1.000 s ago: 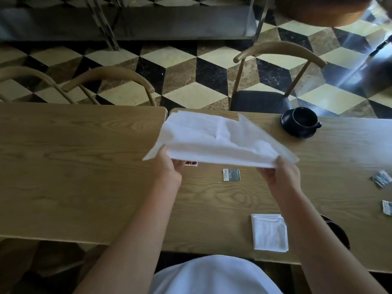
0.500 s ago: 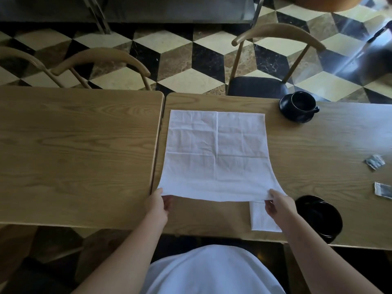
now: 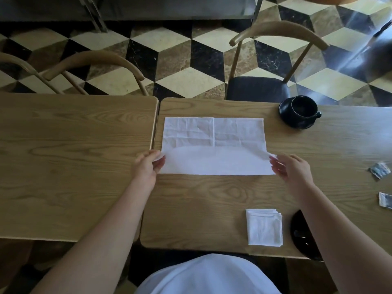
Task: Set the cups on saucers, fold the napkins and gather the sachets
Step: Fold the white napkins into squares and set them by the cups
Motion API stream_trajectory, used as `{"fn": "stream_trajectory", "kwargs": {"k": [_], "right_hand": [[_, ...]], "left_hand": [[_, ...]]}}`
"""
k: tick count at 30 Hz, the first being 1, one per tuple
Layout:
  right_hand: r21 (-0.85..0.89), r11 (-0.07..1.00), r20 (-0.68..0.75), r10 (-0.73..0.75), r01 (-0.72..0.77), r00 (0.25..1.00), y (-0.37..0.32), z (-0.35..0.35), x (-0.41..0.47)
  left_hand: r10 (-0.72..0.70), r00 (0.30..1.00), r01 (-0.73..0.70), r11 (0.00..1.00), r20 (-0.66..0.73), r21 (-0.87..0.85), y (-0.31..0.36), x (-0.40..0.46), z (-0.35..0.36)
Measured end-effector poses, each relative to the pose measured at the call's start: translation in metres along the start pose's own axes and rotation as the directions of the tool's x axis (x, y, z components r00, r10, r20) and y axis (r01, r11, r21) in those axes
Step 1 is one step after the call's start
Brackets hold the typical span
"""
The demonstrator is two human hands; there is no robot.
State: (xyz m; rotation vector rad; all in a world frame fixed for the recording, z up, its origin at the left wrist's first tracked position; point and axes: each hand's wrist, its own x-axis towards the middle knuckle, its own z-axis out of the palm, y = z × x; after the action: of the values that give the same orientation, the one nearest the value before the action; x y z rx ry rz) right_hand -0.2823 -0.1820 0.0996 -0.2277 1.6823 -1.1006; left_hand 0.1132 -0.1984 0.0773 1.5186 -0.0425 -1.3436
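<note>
- Half a second earlier the white napkin (image 3: 214, 145) was spread flat in a single layer, its near edge held close to the near edge of the desk (image 3: 212, 200); now that near edge has been lifted and carried toward the far edge, so the cloth is seen partly doubled over itself.
- The folded napkin (image 3: 264, 227), partly covered before, is now seen whole near the near edge of the desk.
- The left corner of the lifted layer is pinched by the left hand (image 3: 146, 166), thumb and fingers closed on the cloth.
- The right corner is pinched between thumb and fingertips of the right hand (image 3: 293, 168), the other fingers loosely spread.
- The napkin lies at the middle of the right-hand desk, just beside the seam with the left desk (image 3: 74, 155).
- A black cup (image 3: 302, 108) is set on a black saucer (image 3: 286, 117) at the far edge.
- A second black saucer (image 3: 301, 234) is partly hidden under the right forearm at the near edge.
- Two sachets (image 3: 379, 169) (image 3: 385, 199) lie near the right edge.
</note>
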Motion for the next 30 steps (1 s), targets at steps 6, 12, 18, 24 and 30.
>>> {"fn": "stream_trajectory", "kwargs": {"k": [6, 12, 18, 24, 30], "right_hand": [[-0.112, 0.992, 0.154, 0.078, -0.061, 0.985, -0.035, 0.026, 0.047], [-0.440, 0.898, 0.020, -0.004, 0.012, 1.000, -0.046, 0.055, 0.113], [-0.612, 0.788, -0.032, -0.109, 0.067, 0.994, -0.047, 0.069, 0.164], [-0.694, 0.718, -0.036, -0.107, 0.052, 0.994, -0.046, 0.084, 0.187], [-0.739, 0.674, -0.049, -0.088, 0.023, 0.995, -0.041, 0.091, 0.195]], "left_hand": [[-0.061, 0.990, 0.064, 0.998, 0.130, -0.018, 0.022, 0.042, 0.041], [0.039, 0.998, -0.016, 0.918, -0.051, 0.396, 0.022, 0.092, 0.072], [0.183, 0.979, -0.090, 0.777, -0.087, 0.623, 0.031, 0.143, 0.096], [0.191, 0.979, -0.077, 0.671, -0.071, 0.737, 0.028, 0.172, 0.108], [0.184, 0.980, -0.060, 0.626, -0.073, 0.778, 0.024, 0.183, 0.110]]}}
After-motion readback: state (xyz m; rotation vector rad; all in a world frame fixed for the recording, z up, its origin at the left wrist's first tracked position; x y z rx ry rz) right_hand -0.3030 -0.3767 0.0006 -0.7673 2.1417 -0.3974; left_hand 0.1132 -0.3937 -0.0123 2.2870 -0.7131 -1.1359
